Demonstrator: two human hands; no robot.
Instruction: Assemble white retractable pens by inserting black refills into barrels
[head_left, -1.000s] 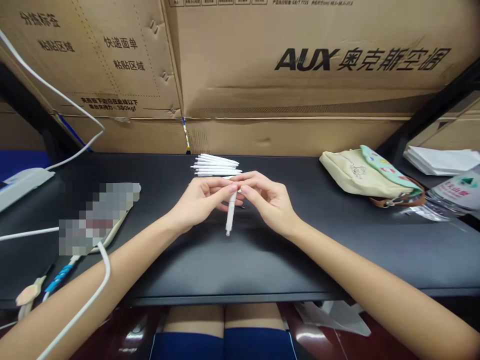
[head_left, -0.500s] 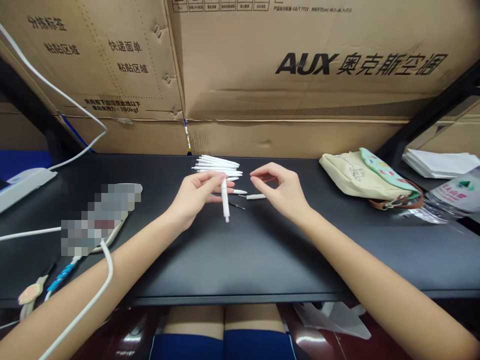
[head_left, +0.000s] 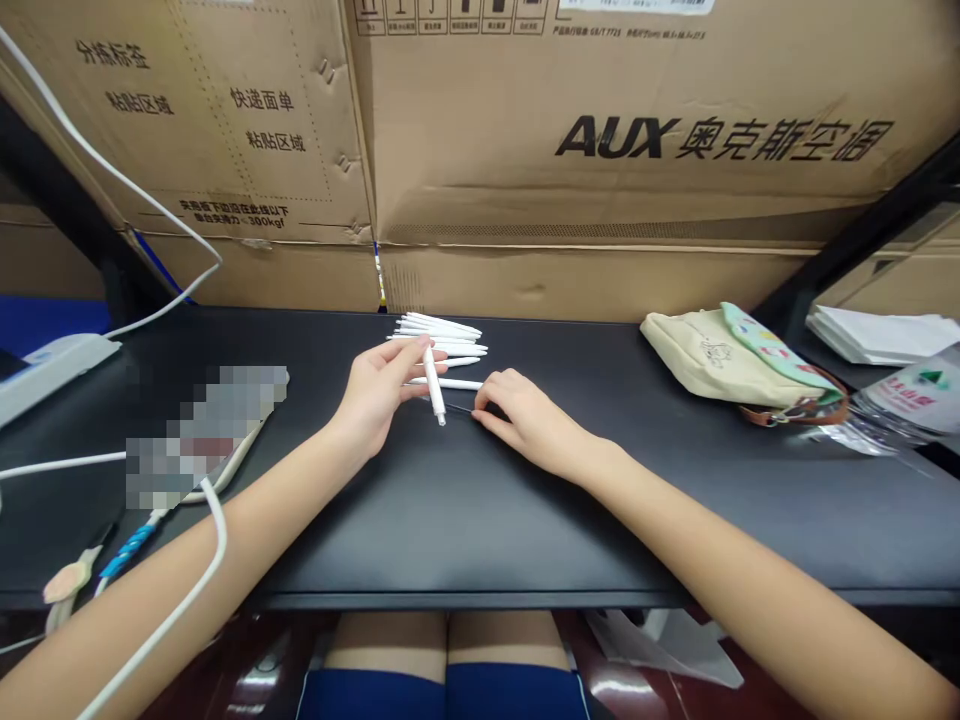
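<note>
Left hand (head_left: 375,395) is clenched on a white pen (head_left: 433,385), which is pinched between thumb and fingers and tilted tip-down over the desk (head_left: 480,530)! Out at the far left, a white device (head_left: 56,365) is seen on the desk, and a pixelated object (head_left: 206,435) is blurred past naming. Moving right, a pile of white pen barrels (head_left: 435,335) is laid just beyond the left fingers, and one loose white barrel (head_left: 446,383) is stretched across the desk right under them. Next, a thin dark refill (head_left: 457,407) is found lying between the held pen and the right hand (head_left: 525,420). That hand is kept low on the desk, fingers curled, with its fingertips right at the refill's end; whether the refill is gripped cannot be told. Further right, a canvas pouch with a green flap (head_left: 712,355) is parked on the desk, and a stack of white paper (head_left: 877,335) is seen beyond it.
</note>
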